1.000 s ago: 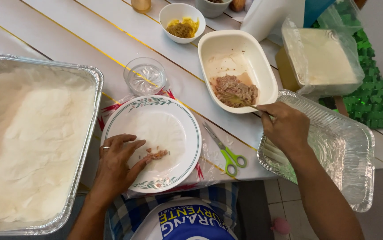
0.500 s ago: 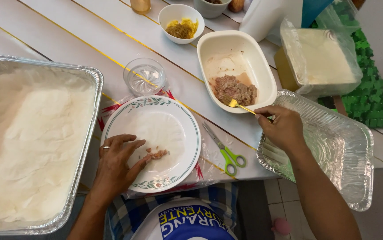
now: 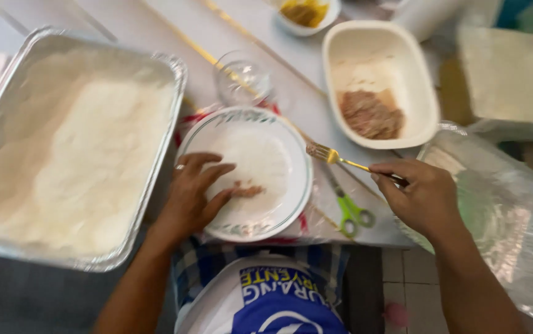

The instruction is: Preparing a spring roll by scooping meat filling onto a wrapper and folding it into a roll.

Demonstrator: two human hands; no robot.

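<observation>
Near edge of the table: our left hand (image 3: 195, 195) lies flat and released on the round plate (image 3: 248, 173), fingertips beside a small brown dab of filling (image 3: 246, 190). Our right hand (image 3: 420, 196) grips 1 gold fork (image 3: 341, 159), tines over the plate's right rim. Green-handled scissors (image 3: 348, 207) lie between both hands. Further back: oval dish of minced filling (image 3: 378, 83); foil tray of white sheets (image 3: 68, 145) at the left edge.
</observation>
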